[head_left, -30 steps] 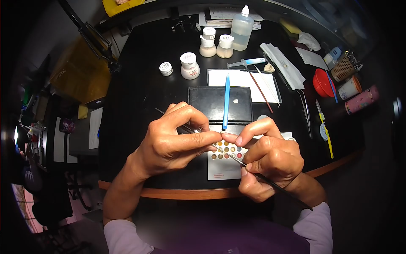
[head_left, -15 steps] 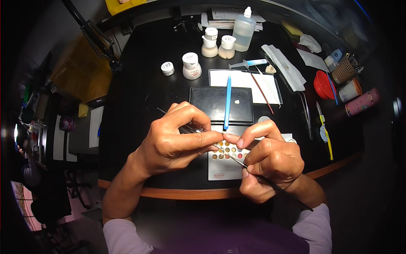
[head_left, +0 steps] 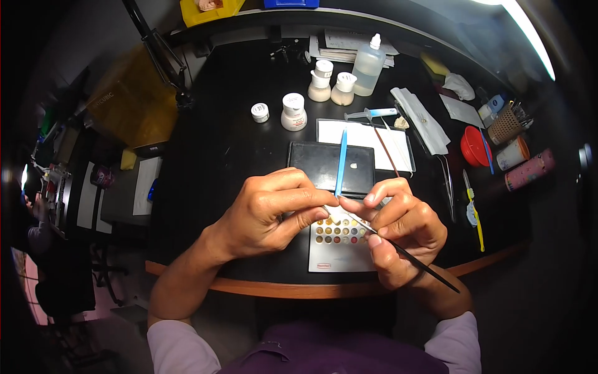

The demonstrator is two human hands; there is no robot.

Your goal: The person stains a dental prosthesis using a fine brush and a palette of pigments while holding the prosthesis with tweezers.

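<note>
Presently in hand: a brush [head_left: 430,269] in the right hand [head_left: 408,234], a small pale item [head_left: 334,215] in the left hand [head_left: 274,209].
Right fingers: narrow, closed on the dark handle low towards its tip, presumably for fine control; one fingertip meets the left index finger, probably so each hand steadies the other. Left fingers: pinched at their ends, likely leaving the item exposed to the brush; its form is too small to tell. Beneath the fingers: a palette [head_left: 342,258] of coloured wells, apparently kept within short reach. Just beyond them: a blue stick [head_left: 342,162] across a black case [head_left: 305,161]. Farther off, on the desk [head_left: 237,162]: a lidded jar [head_left: 294,115], seemingly set back for working room.
</note>
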